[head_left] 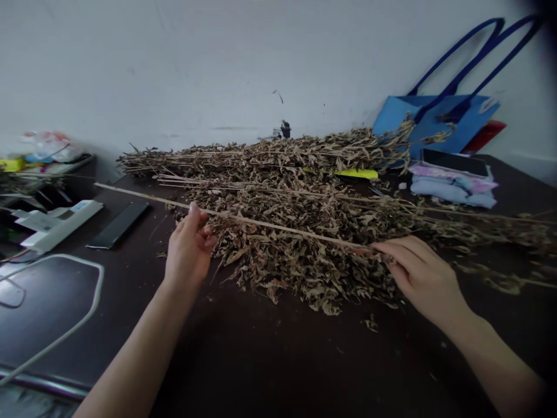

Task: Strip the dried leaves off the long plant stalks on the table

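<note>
A long, pale dried stem (278, 225) spans the space between my two hands, slanting down to the right. My left hand (189, 249) pinches it toward its left part, thumb on top. At the stem's right end, the fingers of my right hand (422, 276) are closed on it, where a few bits of dry leaf cling. Beneath and behind the stem spreads a heap of crumpled dried leaves (304, 267). More dried stalks with leaves (261, 157) lie in a long bundle along the wall, and leafy stalks also stretch to the right.
On the left lie a white power strip (61, 223), a black flat object (119, 225) and a white cable (98, 290). A blue bag (439, 125) leans on the wall at the right, beside a phone (455, 162) on folded cloth (452, 188). Something yellow (357, 173) pokes out behind the leaves.
</note>
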### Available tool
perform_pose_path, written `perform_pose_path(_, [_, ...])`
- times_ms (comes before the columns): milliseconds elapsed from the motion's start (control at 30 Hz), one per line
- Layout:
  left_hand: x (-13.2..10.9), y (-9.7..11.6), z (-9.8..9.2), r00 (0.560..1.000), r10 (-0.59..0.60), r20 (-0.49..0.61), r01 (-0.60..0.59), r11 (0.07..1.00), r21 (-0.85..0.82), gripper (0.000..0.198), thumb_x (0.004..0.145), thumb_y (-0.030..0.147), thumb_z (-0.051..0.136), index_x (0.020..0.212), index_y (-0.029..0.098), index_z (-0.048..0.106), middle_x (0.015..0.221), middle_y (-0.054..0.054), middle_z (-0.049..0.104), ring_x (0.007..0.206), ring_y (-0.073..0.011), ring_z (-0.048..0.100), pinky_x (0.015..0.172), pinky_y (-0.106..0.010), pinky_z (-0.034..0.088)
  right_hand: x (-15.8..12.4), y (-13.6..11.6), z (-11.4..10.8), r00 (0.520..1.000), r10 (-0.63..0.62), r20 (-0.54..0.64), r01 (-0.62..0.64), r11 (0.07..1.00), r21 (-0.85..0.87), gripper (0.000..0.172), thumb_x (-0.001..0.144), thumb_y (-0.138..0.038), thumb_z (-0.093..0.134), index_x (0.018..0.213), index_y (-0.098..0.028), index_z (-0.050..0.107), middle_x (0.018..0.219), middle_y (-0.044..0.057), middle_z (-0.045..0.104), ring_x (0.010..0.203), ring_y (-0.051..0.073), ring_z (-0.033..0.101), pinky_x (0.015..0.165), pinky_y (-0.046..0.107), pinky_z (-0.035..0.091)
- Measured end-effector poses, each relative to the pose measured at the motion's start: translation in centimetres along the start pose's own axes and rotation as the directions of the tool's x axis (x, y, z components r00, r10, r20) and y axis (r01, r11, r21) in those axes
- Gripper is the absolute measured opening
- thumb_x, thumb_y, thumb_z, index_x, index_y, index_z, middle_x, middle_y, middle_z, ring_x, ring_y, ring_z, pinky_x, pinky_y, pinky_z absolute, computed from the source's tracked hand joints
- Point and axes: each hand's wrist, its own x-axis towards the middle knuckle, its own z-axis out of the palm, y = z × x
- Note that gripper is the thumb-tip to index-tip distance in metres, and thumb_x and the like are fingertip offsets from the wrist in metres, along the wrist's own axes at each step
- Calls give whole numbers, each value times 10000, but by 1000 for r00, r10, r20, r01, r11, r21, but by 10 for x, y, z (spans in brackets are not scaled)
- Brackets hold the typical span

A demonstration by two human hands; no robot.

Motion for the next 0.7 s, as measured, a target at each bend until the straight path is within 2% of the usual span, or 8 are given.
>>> perform_pose_path(133, [-4, -4, 4, 992, -66, 107, 63, 998, 28, 287, 701, 439, 703, 748, 177, 595, 698, 8, 562, 458, -37, 421, 338, -157, 265, 0, 1, -1, 1000, 10, -6, -10, 1000, -2, 340, 824, -89, 423, 1115, -210, 551, 1004, 63, 583, 947, 221, 549, 850, 392, 452])
perform_pose_path(267, [-6, -9, 6, 994, -25, 104, 14, 993, 114, 269, 665, 379, 743, 760, 154, 630, 668, 21, 543, 458, -28, 420, 346, -141, 258, -1, 3, -1, 1000, 13, -13, -13, 1000, -14, 336, 822, -96, 423, 1107, -204, 564, 999, 68, 585, 948, 228, 554, 854, 397, 451])
perform_pose_path(467, [-4, -16, 3, 978, -40, 205, -9, 973, 232, 180, 623, 198, 760, 748, 139, 644, 640, 35, 523, 453, -18, 383, 367, -120, 271, -1, 7, -2, 1000, 8, -28, -9, 999, -40, 319, 829, -93, 412, 1100, -193, 550, 1000, 75, 579, 934, 227, 556, 833, 385, 460])
perform_pose_path(600, [-6, -17, 3, 973, -16, 230, -54, 955, 291, 152, 638, 187, 745, 740, 151, 639, 662, 29, 557, 480, -24, 415, 403, -123, 306, 1, 9, -4, 999, 45, 10, -44, 998, -33, 346, 830, -82, 401, 1119, -226, 523, 1025, 85, 575, 963, 243, 558, 841, 388, 458])
perform_pose_path(700, [-7, -19, 3, 969, 8, 247, -90, 942, 324, 151, 636, 189, 742, 742, 148, 644, 665, 27, 575, 481, -24, 424, 412, -131, 312, 1, 11, -4, 999, 42, -6, -42, 998, -42, 346, 827, -71, 405, 1112, -239, 507, 1022, 76, 572, 960, 241, 561, 849, 378, 459])
